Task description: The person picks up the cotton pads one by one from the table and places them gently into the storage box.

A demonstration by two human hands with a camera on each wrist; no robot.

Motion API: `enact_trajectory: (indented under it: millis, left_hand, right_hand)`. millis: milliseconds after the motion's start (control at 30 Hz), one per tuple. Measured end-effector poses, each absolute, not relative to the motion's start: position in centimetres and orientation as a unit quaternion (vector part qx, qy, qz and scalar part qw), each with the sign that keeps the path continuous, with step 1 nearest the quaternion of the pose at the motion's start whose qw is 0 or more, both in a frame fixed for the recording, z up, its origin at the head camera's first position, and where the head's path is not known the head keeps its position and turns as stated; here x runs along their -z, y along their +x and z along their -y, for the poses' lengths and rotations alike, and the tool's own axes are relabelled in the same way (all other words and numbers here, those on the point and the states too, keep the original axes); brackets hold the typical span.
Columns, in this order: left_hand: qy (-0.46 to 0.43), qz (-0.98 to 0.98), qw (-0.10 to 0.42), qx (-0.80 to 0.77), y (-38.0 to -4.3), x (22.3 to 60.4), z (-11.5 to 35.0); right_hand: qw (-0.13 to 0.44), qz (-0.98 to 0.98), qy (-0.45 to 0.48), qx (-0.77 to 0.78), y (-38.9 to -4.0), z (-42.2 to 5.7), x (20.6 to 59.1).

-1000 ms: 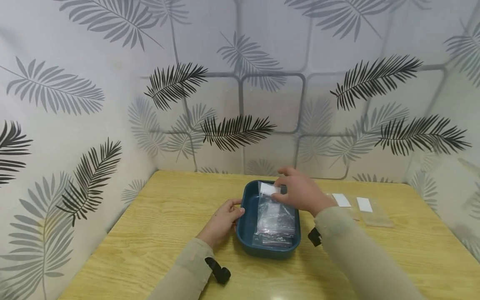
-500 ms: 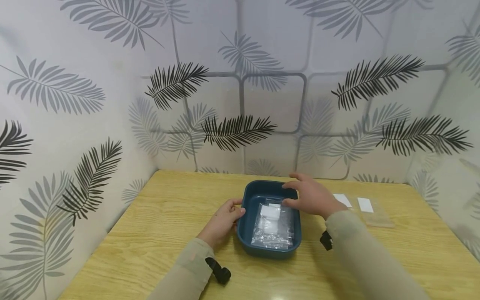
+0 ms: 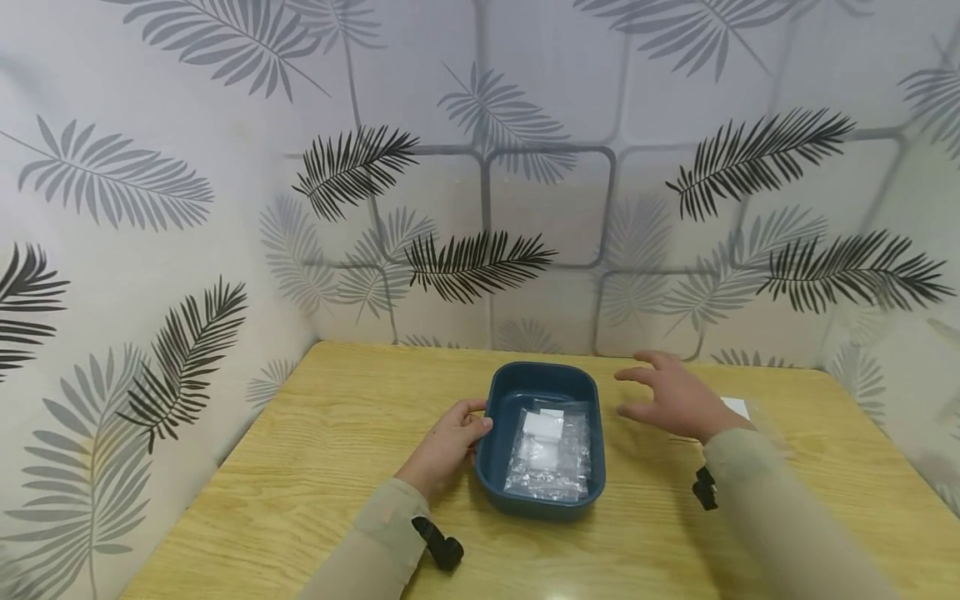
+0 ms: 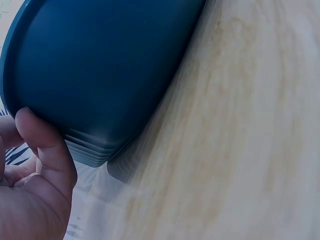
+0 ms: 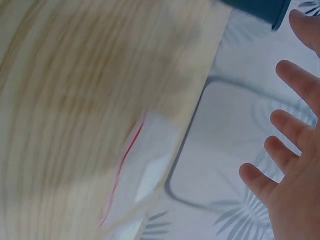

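Observation:
A dark blue plastic bin (image 3: pixel 498 462) stands on the table, with several clear zip-lock bags (image 3: pixel 547 462) lying flat in it; white patches show on them. My left hand (image 3: pixel 446 442) holds the bin's left side, thumb at the rim and fingers on the outside, as the left wrist view also shows. To the right of the bin, my right hand (image 3: pixel 675 400) is in the air with fingers spread and nothing in them. Below it, another zip-lock bag (image 5: pixel 142 155) with a red seal line lies on the table, mostly hidden by the hand in the head view.
The wooden table (image 3: pixel 337 400) meets a wall (image 3: pixel 540 208) with a leaf pattern along its back edge. At the right, a white card (image 3: pixel 737 407) shows from behind my right hand, in a faintly visible clear bag.
My right hand has let go of a zip-lock bag, which dropped flat into the bin, and has moved right, out over the table. The left hand stays at the bin.

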State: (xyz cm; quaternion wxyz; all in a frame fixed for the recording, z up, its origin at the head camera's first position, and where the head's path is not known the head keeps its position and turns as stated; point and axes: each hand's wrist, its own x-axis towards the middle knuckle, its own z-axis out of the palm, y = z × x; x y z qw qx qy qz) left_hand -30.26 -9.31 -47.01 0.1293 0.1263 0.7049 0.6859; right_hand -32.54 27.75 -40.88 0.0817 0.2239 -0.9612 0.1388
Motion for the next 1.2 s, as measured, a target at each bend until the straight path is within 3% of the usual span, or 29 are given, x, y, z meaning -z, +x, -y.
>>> enact_trajectory:
  millis: [767, 1200]
  left_hand:
    - [0.116, -0.694, 0.137, -0.697, -30.1, 47.0, 9.3]
    - [0.11, -0.689, 0.14, -0.703, -30.1, 46.9, 9.4]
  right_hand:
    - [0.039, 0.979, 0.156, -0.122, -33.9, -37.4, 43.6]
    - [-0.008, 0.991, 0.102, -0.091, -34.2, -38.0, 44.5]
